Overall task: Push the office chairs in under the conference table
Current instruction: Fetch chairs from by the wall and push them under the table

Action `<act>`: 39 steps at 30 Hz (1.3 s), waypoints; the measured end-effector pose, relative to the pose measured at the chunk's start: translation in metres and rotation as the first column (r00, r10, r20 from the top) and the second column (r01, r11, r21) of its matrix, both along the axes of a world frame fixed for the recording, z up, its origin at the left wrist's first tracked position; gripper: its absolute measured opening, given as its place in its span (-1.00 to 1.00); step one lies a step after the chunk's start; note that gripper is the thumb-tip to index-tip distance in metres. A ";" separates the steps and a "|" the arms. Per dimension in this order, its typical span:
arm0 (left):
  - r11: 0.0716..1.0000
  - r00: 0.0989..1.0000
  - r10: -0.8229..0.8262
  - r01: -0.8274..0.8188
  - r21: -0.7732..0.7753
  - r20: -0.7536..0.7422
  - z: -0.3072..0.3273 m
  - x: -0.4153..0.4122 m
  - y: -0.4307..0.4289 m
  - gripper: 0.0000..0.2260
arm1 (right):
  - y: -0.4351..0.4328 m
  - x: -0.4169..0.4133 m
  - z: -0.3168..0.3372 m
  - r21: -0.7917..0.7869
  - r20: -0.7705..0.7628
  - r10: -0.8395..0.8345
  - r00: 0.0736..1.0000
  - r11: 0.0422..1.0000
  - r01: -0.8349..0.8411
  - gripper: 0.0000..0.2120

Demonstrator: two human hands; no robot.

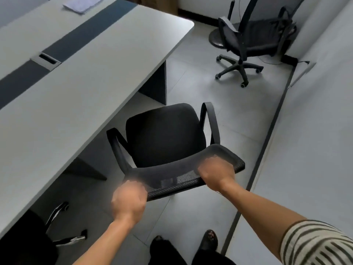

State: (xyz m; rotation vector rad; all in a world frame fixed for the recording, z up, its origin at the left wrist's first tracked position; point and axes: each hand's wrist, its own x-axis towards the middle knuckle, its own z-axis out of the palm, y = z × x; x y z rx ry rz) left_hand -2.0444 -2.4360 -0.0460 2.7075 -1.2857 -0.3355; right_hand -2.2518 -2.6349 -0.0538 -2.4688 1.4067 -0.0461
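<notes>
A black office chair (164, 134) with a mesh backrest and loop armrests stands beside the long grey conference table (80, 77), seat turned toward it, its left armrest close to the table's edge. My left hand (129, 202) grips the left end of the backrest's top. My right hand (216, 174) grips the right end. Both hands are blurred. A second black office chair (254, 43) stands apart on the floor at the far right, near the wall.
A third chair's chrome base (63, 226) shows under the table at the lower left. Papers (82, 4) lie on the far tabletop, and a cable hatch (45, 60) sits in its dark centre strip. A white wall (315, 131) runs along the right. My shoes (209, 240) are below.
</notes>
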 end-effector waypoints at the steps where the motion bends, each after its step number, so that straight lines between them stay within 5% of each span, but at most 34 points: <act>1: 1.000 1.000 0.028 -0.028 0.013 -0.010 0.001 -0.004 -0.008 -0.58 | -0.017 0.005 -0.001 -0.011 -0.006 0.037 0.999 0.999 -0.037 -0.67; 17: 0.929 0.928 0.370 -0.370 0.001 -0.038 0.003 0.028 -0.130 -0.66 | -0.208 0.152 0.003 -0.096 -0.023 0.407 0.913 0.908 -0.407 -0.61; 33: 0.806 0.806 0.591 -0.590 -0.039 0.019 0.002 0.141 -0.190 -0.66 | -0.278 0.312 0.000 -0.048 -0.043 0.603 0.797 0.795 -0.604 -0.67; 39: 0.800 0.798 0.599 -0.599 -0.031 0.067 -0.001 0.141 -0.199 -0.67 | -0.288 0.312 -0.011 -0.071 -0.025 0.674 0.738 0.736 -0.674 -0.67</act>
